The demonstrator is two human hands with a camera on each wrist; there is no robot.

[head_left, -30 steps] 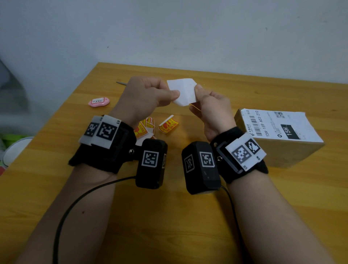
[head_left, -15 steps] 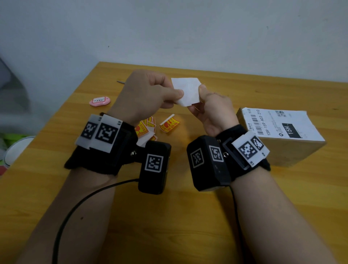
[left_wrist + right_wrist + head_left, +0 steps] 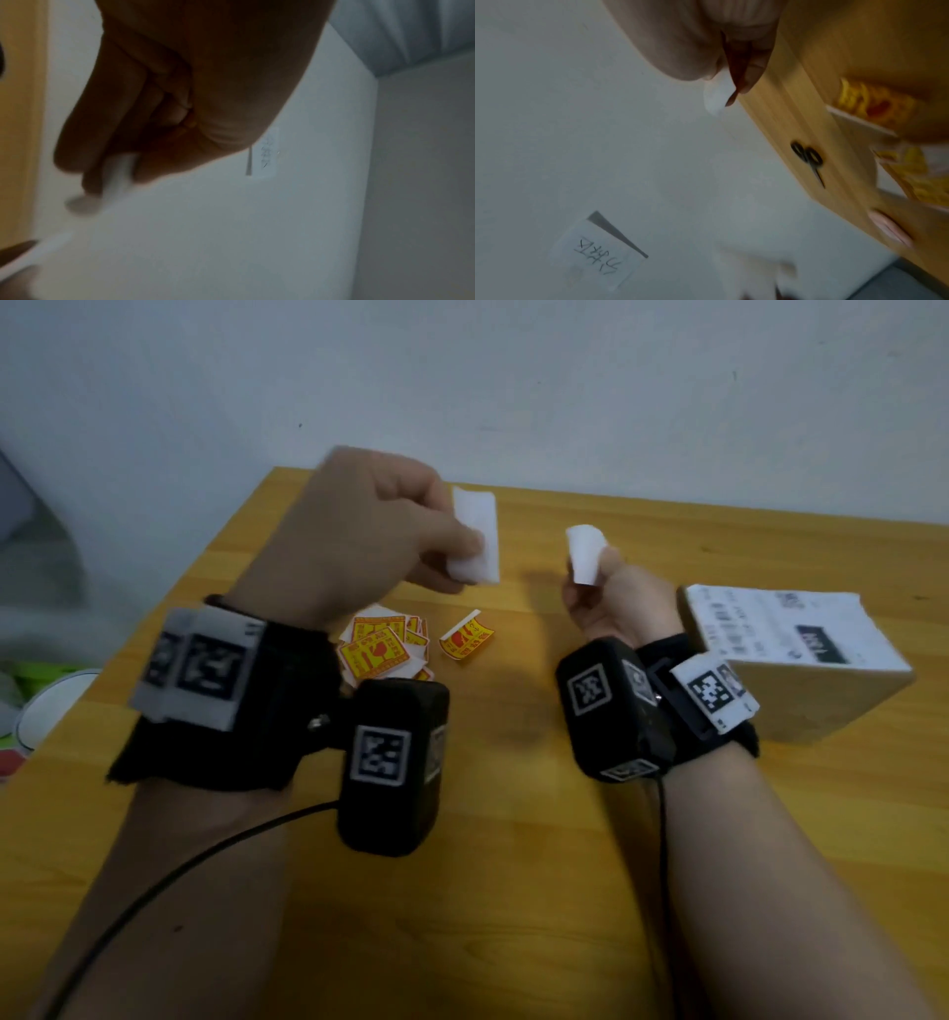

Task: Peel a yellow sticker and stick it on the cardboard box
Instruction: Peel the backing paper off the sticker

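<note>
My left hand (image 3: 462, 546) pinches a flat white backing paper (image 3: 475, 536), raised above the table's far side; the same pinch on the backing paper (image 3: 119, 174) is blurred in the left wrist view. To its right, my right hand (image 3: 598, 577) pinches a smaller curled piece, the peeled sticker (image 3: 585, 552). Only the sticker's white side (image 3: 717, 95) shows. The two pieces are apart. The cardboard box (image 3: 821, 706), with a white shipping label on top, lies just right of my right wrist.
A pile of yellow-and-red stickers (image 3: 382, 649) and one curled sticker (image 3: 466, 636) lie on the wooden table (image 3: 513, 891) between my hands. Small black scissors (image 3: 808, 160) lie near the far edge. A white bowl (image 3: 46, 706) sits off the left edge.
The hands, close together on one white piece before, have pulled apart: left up and left with the backing, right toward the box with the smaller piece.
</note>
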